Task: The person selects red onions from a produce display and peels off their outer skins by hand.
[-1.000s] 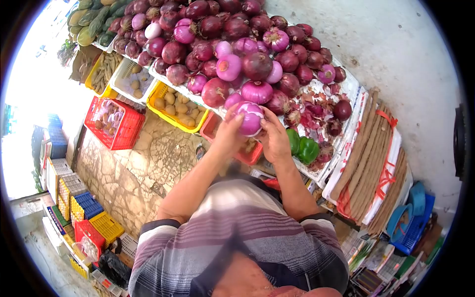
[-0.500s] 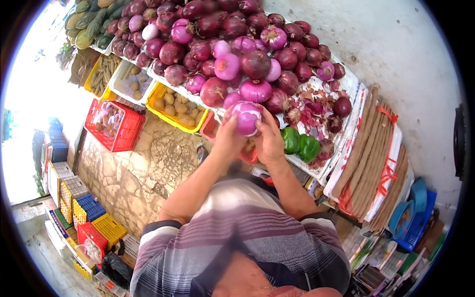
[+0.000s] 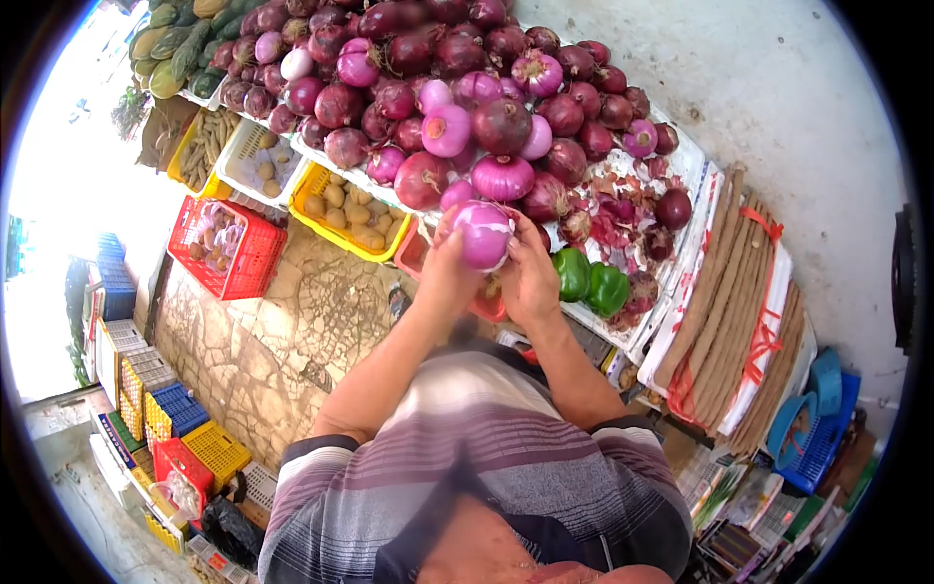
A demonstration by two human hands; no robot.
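Centre of frame: one purple onion, held (image 3: pixel 484 235), outer skin apparently mostly off, a pale torn edge showing at its right side. Left hand (image 3: pixel 449 277): curled round its left flank, thumb against it. Right hand (image 3: pixel 530 280): thumb and fingers pinching at its right edge. Upper centre: pile of onions, some glossy and bare (image 3: pixel 503 179), many in dark dry skin (image 3: pixel 338 104), seemingly unworked. Right of centre: loose skins (image 3: pixel 620 211), scattered; green peppers (image 3: pixel 608 290), below them. Lower left: blue-edged strip (image 3: pixel 113 438), lettering too small to read. Brands: none legible.
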